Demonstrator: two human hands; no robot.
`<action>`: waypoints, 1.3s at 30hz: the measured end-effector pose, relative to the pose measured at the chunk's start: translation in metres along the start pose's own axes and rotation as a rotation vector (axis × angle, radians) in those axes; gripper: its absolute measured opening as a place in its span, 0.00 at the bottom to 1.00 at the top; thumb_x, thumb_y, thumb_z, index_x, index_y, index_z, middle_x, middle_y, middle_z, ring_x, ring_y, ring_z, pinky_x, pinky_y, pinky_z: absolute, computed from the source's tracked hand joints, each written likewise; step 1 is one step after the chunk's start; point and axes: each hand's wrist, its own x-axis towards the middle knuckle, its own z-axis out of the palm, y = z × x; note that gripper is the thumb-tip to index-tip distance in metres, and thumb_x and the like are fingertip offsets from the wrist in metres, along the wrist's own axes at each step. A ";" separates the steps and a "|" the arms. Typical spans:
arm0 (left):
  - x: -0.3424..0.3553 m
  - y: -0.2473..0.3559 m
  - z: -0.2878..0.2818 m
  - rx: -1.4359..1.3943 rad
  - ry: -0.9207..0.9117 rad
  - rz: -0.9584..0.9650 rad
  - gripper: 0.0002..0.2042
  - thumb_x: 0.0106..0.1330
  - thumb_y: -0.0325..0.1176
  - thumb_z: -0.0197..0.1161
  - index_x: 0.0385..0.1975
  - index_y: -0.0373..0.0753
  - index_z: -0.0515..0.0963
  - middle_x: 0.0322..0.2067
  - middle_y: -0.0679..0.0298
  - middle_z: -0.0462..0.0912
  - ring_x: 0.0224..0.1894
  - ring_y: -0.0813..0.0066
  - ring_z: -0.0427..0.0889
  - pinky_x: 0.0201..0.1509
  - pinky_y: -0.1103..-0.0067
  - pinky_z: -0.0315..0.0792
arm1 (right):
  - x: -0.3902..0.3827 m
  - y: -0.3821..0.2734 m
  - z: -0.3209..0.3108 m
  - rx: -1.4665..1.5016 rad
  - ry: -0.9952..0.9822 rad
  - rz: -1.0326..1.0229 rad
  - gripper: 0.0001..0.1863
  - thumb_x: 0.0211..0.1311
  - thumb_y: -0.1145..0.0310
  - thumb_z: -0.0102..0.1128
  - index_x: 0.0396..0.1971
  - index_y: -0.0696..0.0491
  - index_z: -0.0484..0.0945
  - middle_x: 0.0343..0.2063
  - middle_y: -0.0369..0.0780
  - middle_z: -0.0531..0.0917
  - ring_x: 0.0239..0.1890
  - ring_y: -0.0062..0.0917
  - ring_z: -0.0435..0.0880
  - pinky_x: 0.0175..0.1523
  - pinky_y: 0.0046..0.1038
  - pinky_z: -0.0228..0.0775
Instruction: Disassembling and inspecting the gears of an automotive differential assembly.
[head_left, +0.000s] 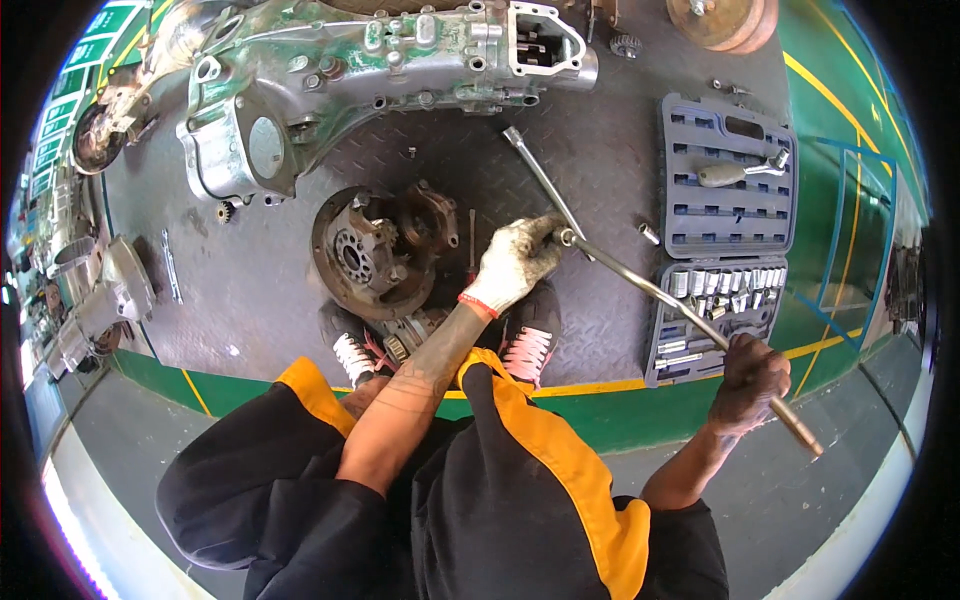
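A long metal bar (655, 290) slants from the plate's middle down to the right. At its upper end, which looks like a hollow socket, my left hand (515, 265) in a dirty white glove has its fingers closed. My right hand (750, 378), dark with grime, is wrapped round the bar's lower part. A second bar (543, 180) with a socket-like tip slants past my left fingers; whether the two bars join is hidden. Left of the glove sits a round, greasy metal housing (335, 265) with a drilled flange, between my shoes. A screwdriver (472, 240) lies beside it.
A large gearbox casing (400, 65) spans the far side of the dark tread plate. On the right lies an open blue socket case (725, 240) with a ratchet (740, 172) on its lid. A loose socket (649, 234), a spanner (171, 265) and small gears (626, 45) lie about.
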 end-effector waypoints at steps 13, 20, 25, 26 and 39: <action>0.001 -0.011 0.003 0.429 -0.130 0.139 0.18 0.57 0.35 0.66 0.48 0.40 0.79 0.40 0.55 0.84 0.48 0.55 0.80 0.57 0.64 0.72 | 0.044 -0.003 0.024 -0.314 -0.563 -0.399 0.22 0.64 0.61 0.53 0.11 0.55 0.67 0.11 0.38 0.67 0.11 0.30 0.67 0.21 0.28 0.55; -0.003 -0.018 0.014 0.555 0.051 0.180 0.16 0.57 0.40 0.70 0.46 0.48 0.83 0.54 0.59 0.79 0.55 0.52 0.75 0.58 0.60 0.70 | 0.041 -0.008 0.035 -0.220 -0.523 -0.455 0.24 0.65 0.58 0.54 0.11 0.55 0.68 0.10 0.36 0.67 0.10 0.26 0.66 0.20 0.27 0.54; 0.001 -0.032 0.013 0.508 0.138 0.190 0.15 0.56 0.43 0.71 0.44 0.55 0.85 0.63 0.59 0.72 0.62 0.46 0.70 0.64 0.58 0.65 | 0.047 -0.012 0.040 -0.246 -0.675 -0.398 0.16 0.55 0.63 0.59 0.13 0.57 0.71 0.11 0.38 0.69 0.11 0.29 0.67 0.19 0.27 0.55; 0.003 -0.036 0.012 0.503 0.135 0.189 0.15 0.56 0.43 0.71 0.44 0.55 0.85 0.63 0.59 0.72 0.62 0.46 0.70 0.64 0.58 0.65 | 0.049 -0.013 0.044 -0.324 -0.701 -0.423 0.14 0.50 0.65 0.61 0.15 0.58 0.73 0.12 0.39 0.71 0.11 0.30 0.69 0.19 0.28 0.56; 0.005 0.041 0.023 0.158 0.175 0.431 0.25 0.51 0.41 0.76 0.49 0.40 0.80 0.43 0.60 0.84 0.47 0.58 0.83 0.52 0.65 0.76 | 0.012 -0.040 0.097 -0.426 -0.677 -0.455 0.06 0.49 0.76 0.65 0.19 0.58 0.77 0.17 0.43 0.80 0.15 0.32 0.79 0.20 0.28 0.68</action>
